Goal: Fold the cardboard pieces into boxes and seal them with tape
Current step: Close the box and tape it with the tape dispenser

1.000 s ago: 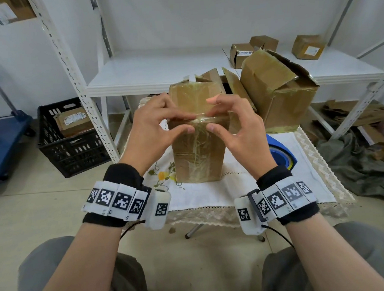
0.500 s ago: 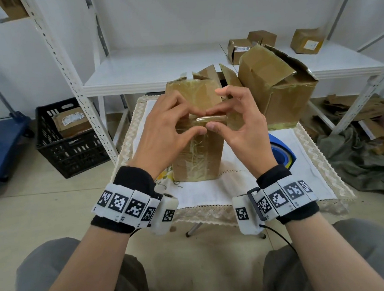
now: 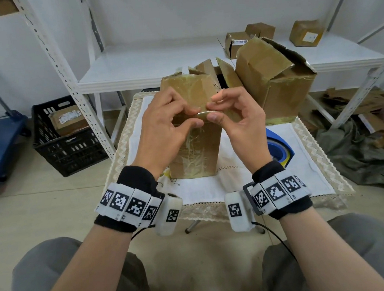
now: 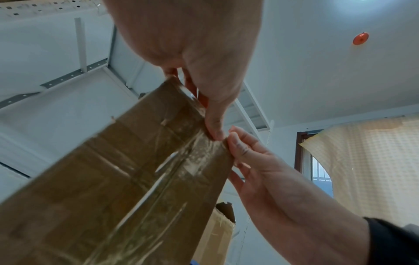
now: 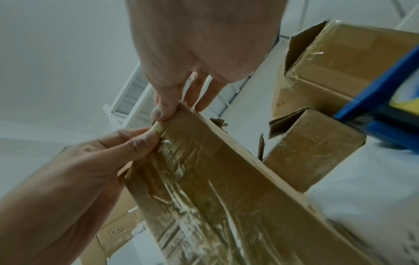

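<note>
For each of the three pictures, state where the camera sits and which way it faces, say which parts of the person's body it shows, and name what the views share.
Head: worn on the head, looking forward and down at the table; shows both forearms, the left hand and right hand, and the knees.
Left wrist: under the left hand, looking up along it at the ceiling; the right hand enters from the lower right.
Right wrist: under the right hand, looking up; the left hand enters from the lower left.
Shared: all three show both hands pinching tape at the box.
</note>
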Demonstrator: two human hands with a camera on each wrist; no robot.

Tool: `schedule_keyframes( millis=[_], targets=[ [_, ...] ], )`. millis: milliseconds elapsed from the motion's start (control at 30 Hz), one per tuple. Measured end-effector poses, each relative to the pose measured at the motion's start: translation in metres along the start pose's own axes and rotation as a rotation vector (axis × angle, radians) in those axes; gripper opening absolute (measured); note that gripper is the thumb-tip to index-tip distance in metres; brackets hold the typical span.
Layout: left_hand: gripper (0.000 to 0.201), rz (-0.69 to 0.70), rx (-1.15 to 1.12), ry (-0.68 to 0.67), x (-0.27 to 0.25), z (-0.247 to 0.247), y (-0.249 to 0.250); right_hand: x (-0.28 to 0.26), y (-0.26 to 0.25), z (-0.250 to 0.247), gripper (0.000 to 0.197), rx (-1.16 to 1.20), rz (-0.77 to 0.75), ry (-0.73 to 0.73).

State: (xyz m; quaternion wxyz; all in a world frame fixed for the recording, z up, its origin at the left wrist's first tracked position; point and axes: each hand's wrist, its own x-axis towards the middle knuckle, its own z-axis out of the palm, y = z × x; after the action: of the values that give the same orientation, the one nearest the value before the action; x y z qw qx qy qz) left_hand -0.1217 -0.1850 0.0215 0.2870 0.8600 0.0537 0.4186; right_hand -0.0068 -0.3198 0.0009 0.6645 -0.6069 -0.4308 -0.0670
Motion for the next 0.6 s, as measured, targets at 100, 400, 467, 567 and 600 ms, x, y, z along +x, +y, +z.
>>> schedule_keyframes(
  millis=[100,400,467,567,600],
  targets=[
    [0.025,0.011,-0.009,0.019,-0.009,-0.01,-0.004,-0.002,0.0,-0.002,0.027,0.05,0.032,0.009],
    [0.012,-0.327,-0.443,0.091,-0.019,-0.009,-0.038,-0.007,0.005,0.004,0.03,0.398,0.2,0.033],
    [0.008,-0.377,-0.561,0.122,-0.018,0.001,-0.038,-0.006,0.007,0.006,0.03,0.462,0.235,0.043],
    [0.021,-0.398,-0.651,0.143,-0.016,0.011,-0.038,-0.003,0.008,0.007,0.027,0.453,0.236,0.029],
    [0.022,-0.397,-0.645,0.139,-0.015,0.011,-0.037,-0.002,0.008,0.007,0.026,0.444,0.234,0.022]
  ],
)
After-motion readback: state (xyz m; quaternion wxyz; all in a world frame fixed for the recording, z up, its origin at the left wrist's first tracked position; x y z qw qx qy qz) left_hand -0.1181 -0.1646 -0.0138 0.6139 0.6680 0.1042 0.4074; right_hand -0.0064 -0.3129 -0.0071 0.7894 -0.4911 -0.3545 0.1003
